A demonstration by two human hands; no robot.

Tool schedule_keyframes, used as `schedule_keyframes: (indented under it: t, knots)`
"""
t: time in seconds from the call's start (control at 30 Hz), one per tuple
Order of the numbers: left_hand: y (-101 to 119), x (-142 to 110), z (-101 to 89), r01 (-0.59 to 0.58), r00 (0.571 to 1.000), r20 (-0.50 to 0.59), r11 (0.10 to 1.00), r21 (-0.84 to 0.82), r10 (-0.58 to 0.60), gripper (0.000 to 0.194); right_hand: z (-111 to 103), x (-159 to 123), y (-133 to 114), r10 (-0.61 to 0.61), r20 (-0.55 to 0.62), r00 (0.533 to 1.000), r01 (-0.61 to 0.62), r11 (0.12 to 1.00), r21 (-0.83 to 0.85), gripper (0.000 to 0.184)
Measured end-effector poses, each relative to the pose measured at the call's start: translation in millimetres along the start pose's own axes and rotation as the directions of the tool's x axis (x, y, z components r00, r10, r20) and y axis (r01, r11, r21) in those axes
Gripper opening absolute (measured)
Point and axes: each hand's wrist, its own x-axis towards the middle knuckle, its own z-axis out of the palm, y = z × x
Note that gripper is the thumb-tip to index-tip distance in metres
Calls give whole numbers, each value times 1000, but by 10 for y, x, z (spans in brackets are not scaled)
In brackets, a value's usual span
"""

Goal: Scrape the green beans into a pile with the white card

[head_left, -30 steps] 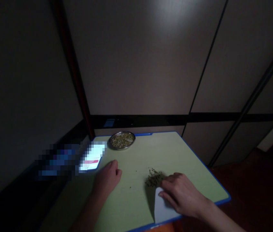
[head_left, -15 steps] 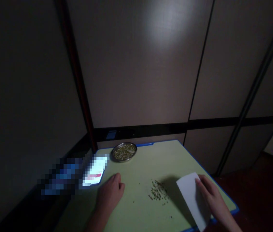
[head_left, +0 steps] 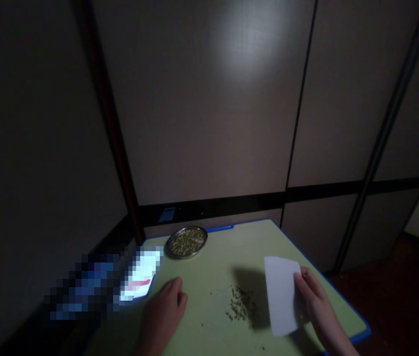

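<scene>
My right hand (head_left: 315, 294) grips a stiff white sheet of paper (head_left: 283, 296) by its right edge, thumb on the near face. The paper is tilted above the right side of the table and casts a shadow. Left of it, a loose scatter of small greenish-brown bits (head_left: 239, 302), like seeds or dried herbs, lies on the tabletop. My left hand (head_left: 168, 304) rests on the table as a closed fist, with nothing showing in it. Behind that hand, a round metal dish (head_left: 187, 242) holds many similar small bits.
The pale green table (head_left: 248, 247) has a blue rim and stands against panelled cabinet doors (head_left: 209, 123). A bright, pixelated screen (head_left: 141, 277) lies at the table's left edge. A few stray bits lie between my hands.
My right hand has turned the paper more upright, its lower end swinging up and left. My left fist stays on the table. The view has shifted slightly.
</scene>
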Motion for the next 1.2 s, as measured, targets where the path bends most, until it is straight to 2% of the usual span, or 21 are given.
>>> schedule_keyframes:
  t: [0.2,0.33,0.4,0.47,0.57,0.67,0.77,0.9,1.03,1.2]
  knots:
    - [39,-17,-35,27,1000,12,999,29,-27,9,395,162,-248,-152,150,977,157,987,-23,35]
    - [62,-26,-64,40,999,5,999,30,-40,9,707,372,-401,-236,280,931,287,946,-154,35]
    - [65,-28,-69,46,999,10,999,28,-47,9,777,464,-442,-250,340,907,347,900,-263,34]
    - [62,-28,-66,48,999,14,998,30,-49,9,751,532,-449,-247,364,898,387,838,-386,33]
    - [47,-22,-46,34,999,3,999,34,-34,8,568,592,-412,-229,373,899,411,731,-545,32]
    - [25,-9,-15,21,1000,-1,999,28,-21,7,354,617,-355,-185,378,907,406,621,-671,31]
    - [12,2,10,29,1000,-3,999,26,-29,7,238,619,-312,-134,380,915,391,526,-755,31]
    - [16,7,13,31,1000,1,999,20,-31,7,290,563,-328,-102,412,905,415,419,-808,31]
    - [29,8,-18,34,999,9,999,22,-34,8,459,460,-431,-64,497,866,490,312,-814,29]
    - [48,6,-69,45,998,39,999,14,-45,7,541,369,-513,-44,552,833,543,260,-799,28]
